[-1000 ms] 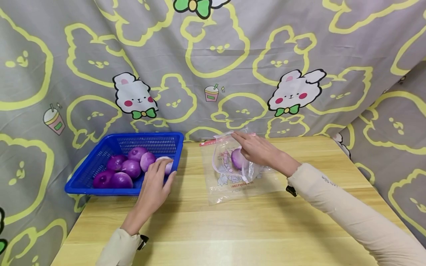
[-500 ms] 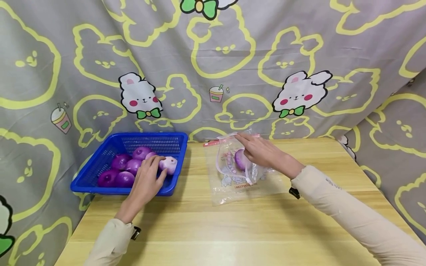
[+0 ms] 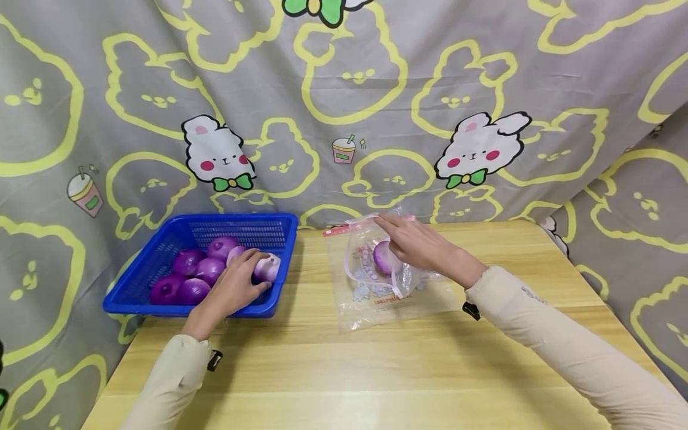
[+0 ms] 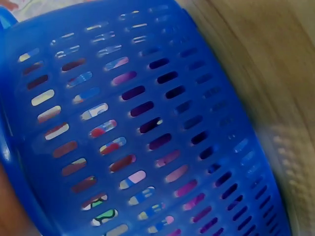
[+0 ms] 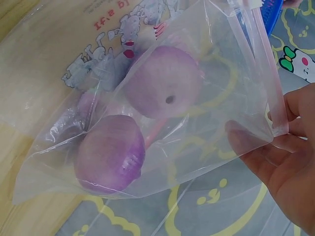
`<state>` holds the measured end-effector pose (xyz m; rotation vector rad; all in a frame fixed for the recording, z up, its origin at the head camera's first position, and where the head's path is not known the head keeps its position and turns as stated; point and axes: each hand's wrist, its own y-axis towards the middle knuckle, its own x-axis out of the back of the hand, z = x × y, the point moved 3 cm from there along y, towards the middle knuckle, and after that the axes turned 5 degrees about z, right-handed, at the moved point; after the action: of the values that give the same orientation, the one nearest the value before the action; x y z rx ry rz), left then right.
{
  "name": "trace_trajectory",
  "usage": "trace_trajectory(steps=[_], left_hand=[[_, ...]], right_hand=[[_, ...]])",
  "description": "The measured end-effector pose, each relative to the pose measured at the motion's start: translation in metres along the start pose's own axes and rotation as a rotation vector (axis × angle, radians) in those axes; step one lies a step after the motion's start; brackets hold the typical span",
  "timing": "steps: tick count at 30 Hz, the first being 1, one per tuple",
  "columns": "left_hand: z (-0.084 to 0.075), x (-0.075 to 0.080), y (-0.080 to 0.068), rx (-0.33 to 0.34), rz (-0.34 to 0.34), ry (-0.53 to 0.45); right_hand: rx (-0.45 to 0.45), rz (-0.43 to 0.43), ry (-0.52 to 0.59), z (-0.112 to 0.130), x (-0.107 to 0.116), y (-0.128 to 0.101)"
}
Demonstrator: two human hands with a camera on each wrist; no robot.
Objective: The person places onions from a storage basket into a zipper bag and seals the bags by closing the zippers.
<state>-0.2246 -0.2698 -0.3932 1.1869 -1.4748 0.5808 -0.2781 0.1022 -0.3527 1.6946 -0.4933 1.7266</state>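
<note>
Head view overlooks table (image 3: 376, 370); wrist views close

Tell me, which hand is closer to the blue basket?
The left. The left hand reaches into the blue basket and rests on a pale purple onion there. The right hand is off to the basket's right, holding the clear bag open.

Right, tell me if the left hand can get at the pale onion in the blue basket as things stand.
Probably yes. The left hand is already over the blue basket, fingers at the pale onion, nothing lying between them. Whether it has a firm grip is unclear.
</note>
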Motion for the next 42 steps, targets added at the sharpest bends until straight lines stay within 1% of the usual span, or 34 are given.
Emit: trace_trajectory(steps=[2, 3, 5, 8, 11, 13, 18, 24, 27, 29, 32, 35, 38, 40, 42], left_hand=[[0.001, 0.000, 0.001, 0.010, 0.045, 0.009], [0.001, 0.000, 0.001, 0.014, 0.055, 0.016], [0.002, 0.000, 0.001, 0.026, 0.052, 0.027], [0.002, 0.001, 0.001, 0.057, 0.028, 0.035], [0.002, 0.002, 0.001, 0.093, 0.016, 0.021], [0.003, 0.002, 0.001, 0.114, 0.021, 0.018], [0.006, 0.002, -0.002, 0.148, 0.056, 0.022], [0.009, 0.001, -0.006, 0.155, 0.080, -0.035], [0.007, 0.004, -0.009, 0.163, 0.079, -0.075], [0.005, 0.008, -0.012, 0.165, 0.055, -0.091], [0.001, 0.016, -0.014, 0.143, -0.015, -0.097], [-0.004, 0.020, -0.015, 0.087, -0.089, -0.094], [-0.007, 0.020, -0.016, 0.043, -0.142, -0.094], [-0.008, 0.019, -0.018, 0.041, -0.167, -0.105], [-0.009, 0.017, -0.021, 0.062, -0.187, -0.112]], right_hand=[[0.000, 0.002, 0.004, 0.001, 0.000, 0.001], [0.000, 0.002, 0.006, 0.001, 0.000, 0.001], [0.002, -0.002, 0.004, 0.001, 0.000, 0.002], [0.011, -0.012, -0.009, 0.001, -0.001, 0.002], [0.011, -0.013, -0.020, 0.000, -0.001, 0.003], [0.008, -0.009, -0.025, 0.000, -0.002, 0.003], [0.000, -0.004, -0.026, 0.001, -0.003, 0.002], [-0.016, 0.015, -0.001, 0.000, -0.006, 0.000], [-0.015, 0.022, 0.012, 0.000, -0.007, 0.000], [-0.010, 0.023, 0.015, -0.001, -0.008, 0.000], [-0.003, 0.011, 0.008, -0.001, -0.008, 0.000], [0.005, -0.006, -0.003, -0.002, -0.007, -0.001], [0.012, -0.020, -0.012, -0.002, -0.007, -0.001], [0.014, -0.023, -0.018, -0.002, -0.007, -0.001], [0.014, -0.020, -0.024, -0.001, -0.008, 0.000]])
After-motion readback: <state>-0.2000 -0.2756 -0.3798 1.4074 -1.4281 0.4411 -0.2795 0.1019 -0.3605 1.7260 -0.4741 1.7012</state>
